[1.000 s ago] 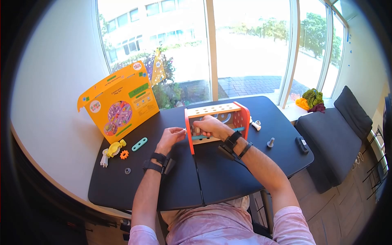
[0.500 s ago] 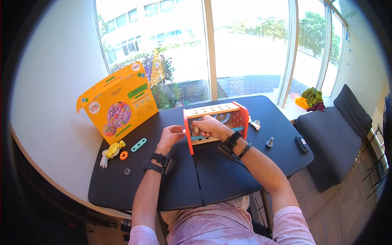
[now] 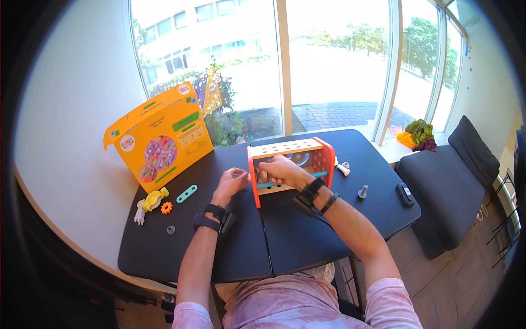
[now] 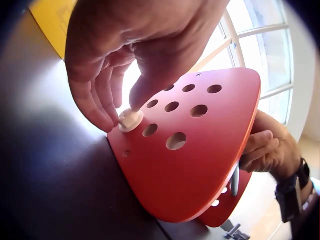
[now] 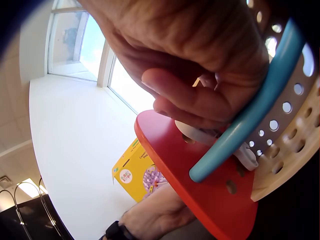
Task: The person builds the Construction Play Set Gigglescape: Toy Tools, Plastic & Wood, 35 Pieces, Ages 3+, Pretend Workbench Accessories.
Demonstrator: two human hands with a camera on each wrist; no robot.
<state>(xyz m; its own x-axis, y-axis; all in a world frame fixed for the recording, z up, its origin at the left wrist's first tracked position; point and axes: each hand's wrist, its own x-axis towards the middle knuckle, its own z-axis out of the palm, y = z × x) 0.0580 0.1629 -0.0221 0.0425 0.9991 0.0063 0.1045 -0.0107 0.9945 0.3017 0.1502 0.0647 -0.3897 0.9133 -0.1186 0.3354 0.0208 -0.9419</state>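
Fingertips of the left hand (image 3: 230, 183) pinch a white peg head (image 4: 131, 120) between thumb and forefinger, at the outer face of a red end panel (image 4: 170, 180). The peg head faces those fingers; its shaft is hidden, so its long axis cannot be read for sure, though it probably runs through the panel, towards the right hand (image 3: 290, 171). The left hand is nearer to the peg head, and the panel stands between the 2 hands. The right fingers are curled inside the frame, just beside a pale piece (image 3: 263, 174); whether they pinch it, I cannot tell. A blue rod (image 5: 240, 130) slants close alongside them, limiting the room on that side. Left of the left fingers lie a turquoise strip (image 3: 187, 193) and an orange gear (image 3: 170, 208); a yellow box (image 3: 189, 151) stands beyond them. Well right of the right fingers, 1 grey bolt (image 3: 362, 192) stands upright.
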